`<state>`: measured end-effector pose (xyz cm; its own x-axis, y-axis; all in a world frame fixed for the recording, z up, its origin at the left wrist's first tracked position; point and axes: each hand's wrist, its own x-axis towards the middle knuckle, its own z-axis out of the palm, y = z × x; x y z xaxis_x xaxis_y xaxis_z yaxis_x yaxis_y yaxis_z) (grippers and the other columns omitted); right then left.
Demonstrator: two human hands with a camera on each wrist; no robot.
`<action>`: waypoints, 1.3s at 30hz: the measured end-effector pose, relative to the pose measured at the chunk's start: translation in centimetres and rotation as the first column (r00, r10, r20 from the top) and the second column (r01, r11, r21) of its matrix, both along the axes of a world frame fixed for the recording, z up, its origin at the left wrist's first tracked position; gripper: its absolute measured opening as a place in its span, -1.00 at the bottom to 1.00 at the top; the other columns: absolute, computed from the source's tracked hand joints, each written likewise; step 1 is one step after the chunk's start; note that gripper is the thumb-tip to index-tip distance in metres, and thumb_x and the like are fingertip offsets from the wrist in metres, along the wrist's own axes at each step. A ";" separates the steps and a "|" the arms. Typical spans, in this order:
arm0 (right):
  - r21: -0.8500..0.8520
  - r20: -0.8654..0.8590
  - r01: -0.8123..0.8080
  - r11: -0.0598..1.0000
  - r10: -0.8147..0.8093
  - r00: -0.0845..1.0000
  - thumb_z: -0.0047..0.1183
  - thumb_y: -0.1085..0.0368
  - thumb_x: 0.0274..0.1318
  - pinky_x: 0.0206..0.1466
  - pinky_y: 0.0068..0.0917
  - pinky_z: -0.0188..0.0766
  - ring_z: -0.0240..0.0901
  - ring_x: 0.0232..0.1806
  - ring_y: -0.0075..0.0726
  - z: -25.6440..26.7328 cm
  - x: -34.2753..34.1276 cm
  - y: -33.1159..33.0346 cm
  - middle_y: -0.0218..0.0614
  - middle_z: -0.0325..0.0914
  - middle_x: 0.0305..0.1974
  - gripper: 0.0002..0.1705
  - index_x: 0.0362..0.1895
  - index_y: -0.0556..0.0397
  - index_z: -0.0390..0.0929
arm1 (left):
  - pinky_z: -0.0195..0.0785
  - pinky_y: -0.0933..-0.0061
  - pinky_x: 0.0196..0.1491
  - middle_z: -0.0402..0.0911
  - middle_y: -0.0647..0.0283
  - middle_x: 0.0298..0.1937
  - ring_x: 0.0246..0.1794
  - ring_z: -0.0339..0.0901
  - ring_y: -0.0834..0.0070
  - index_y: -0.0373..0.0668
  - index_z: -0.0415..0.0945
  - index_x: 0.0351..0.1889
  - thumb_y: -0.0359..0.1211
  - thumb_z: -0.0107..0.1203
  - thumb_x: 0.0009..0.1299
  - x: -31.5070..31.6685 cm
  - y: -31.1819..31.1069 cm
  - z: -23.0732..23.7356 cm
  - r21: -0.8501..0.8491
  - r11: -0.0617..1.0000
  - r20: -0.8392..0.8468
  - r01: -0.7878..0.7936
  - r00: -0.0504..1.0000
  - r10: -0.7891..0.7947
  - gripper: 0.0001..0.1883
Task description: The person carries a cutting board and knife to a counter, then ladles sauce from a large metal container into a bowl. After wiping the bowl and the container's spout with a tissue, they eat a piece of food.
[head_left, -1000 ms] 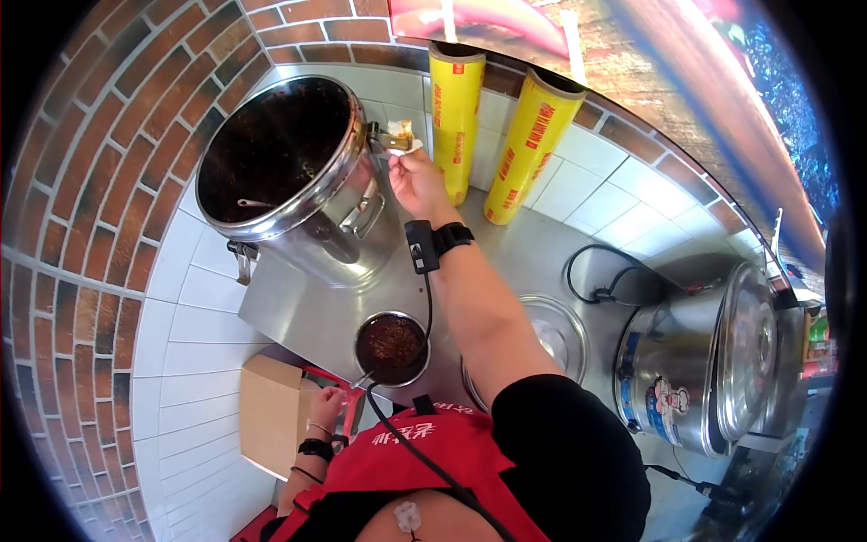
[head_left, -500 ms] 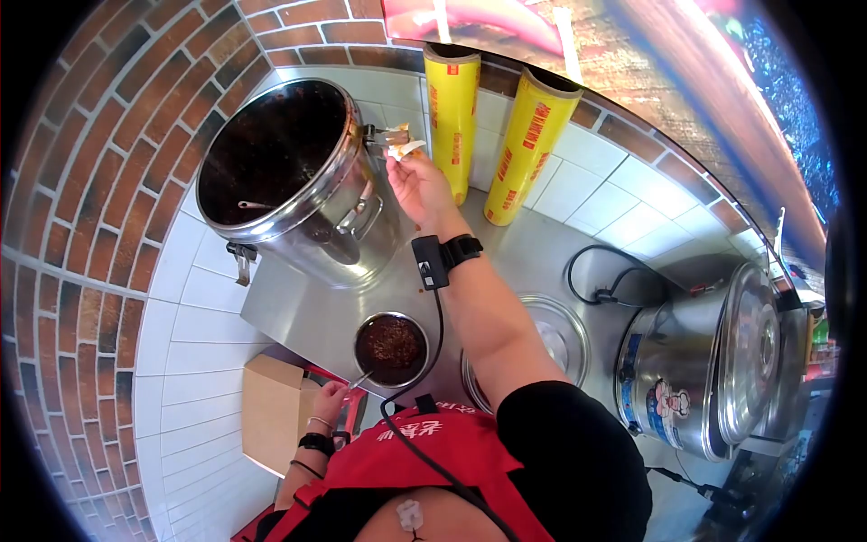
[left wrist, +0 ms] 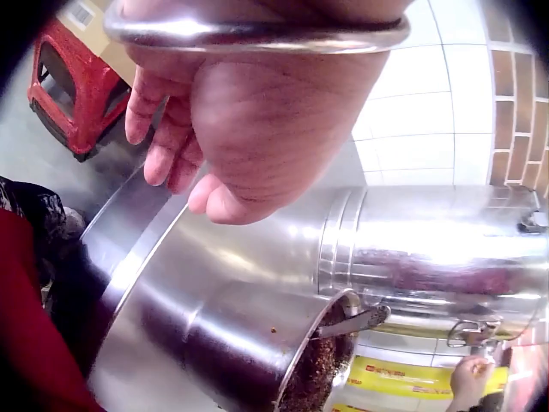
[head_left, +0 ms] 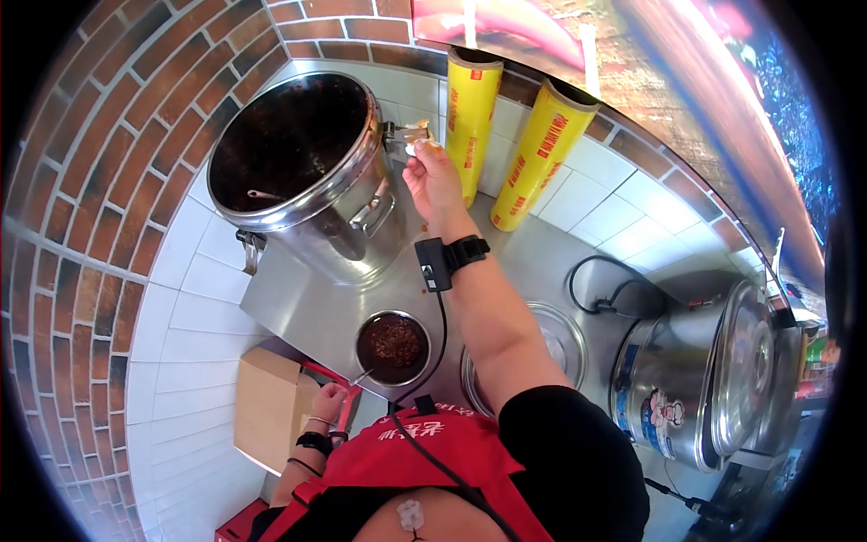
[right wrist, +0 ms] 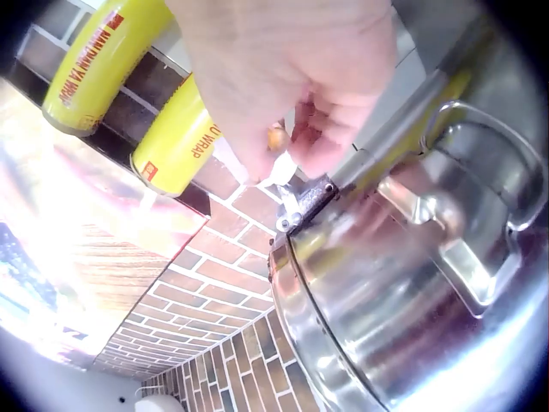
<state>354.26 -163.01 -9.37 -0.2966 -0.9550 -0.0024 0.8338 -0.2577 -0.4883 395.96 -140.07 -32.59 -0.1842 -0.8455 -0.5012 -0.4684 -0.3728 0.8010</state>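
My right hand (head_left: pixel 436 183) pinches a crumpled white scrap (head_left: pixel 422 145) with orange-brown stains, like tissue, between thumb and fingers. It is right beside the metal latch (right wrist: pixel 307 206) on the rim of a tall stainless steel pot (head_left: pixel 348 239). Dark liquid fills that pot, and a ladle handle (head_left: pixel 264 194) shows inside. Low at the counter edge, my left hand (head_left: pixel 330 399) hangs with loosely curled fingers and nothing in them, as the left wrist view shows. Close to it stands a small steel pot (left wrist: pixel 244 339) of dark red-brown chilli sauce, a spoon handle (left wrist: pixel 352 323) leaning over its rim.
Two yellow wrap rolls (head_left: pixel 471 126) lean against the tiled wall behind my right hand. A round steel lid (head_left: pixel 555 334) lies under my right forearm. Another lidded steel pot (head_left: pixel 673 384) and a black cable (head_left: pixel 601 303) are at right. A cardboard box (head_left: pixel 266 411) stands below the counter.
My right hand has drawn slightly back from the latch and turned, and more of the stained scrap shows. The left hand stays about where it was. The head view has shifted a little.
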 end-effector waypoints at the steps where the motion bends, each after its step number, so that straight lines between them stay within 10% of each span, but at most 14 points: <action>1: 0.029 0.005 0.016 0.999 -0.016 1.000 0.07 0.31 0.13 -0.42 -0.65 0.46 0.45 -0.47 -0.64 0.1 0.0 0.0 -0.51 0.49 -0.48 -0.92 -0.30 -0.02 0.46 | 0.31 0.64 -0.43 0.53 0.38 -0.48 -0.49 0.42 0.69 -0.22 0.49 -0.40 -0.36 0.05 0.30 0.1 0.1 -0.2 0.012 1.000 -0.002 0.005 1.000 -0.005 -0.88; 39: 0.056 -0.106 0.182 0.982 -0.175 0.979 0.05 0.29 0.16 -0.46 -0.67 0.44 0.39 -0.47 -0.64 -0.7 -1.2 4.2 -0.50 0.47 -0.39 -0.79 -0.12 0.03 0.46 | 0.41 0.48 -0.29 0.60 0.26 -0.48 -0.43 0.54 0.51 -0.19 0.56 -0.40 -0.29 0.11 0.12 1.8 1.1 -4.3 -0.006 0.998 0.121 0.061 0.991 -0.060 -0.82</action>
<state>353.10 -158.84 -10.04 -0.4643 -0.8854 -0.0240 0.7229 -0.3632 -0.5878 397.73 -138.96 -36.87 -0.1739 -0.8395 -0.5148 -0.5833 -0.3334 0.7407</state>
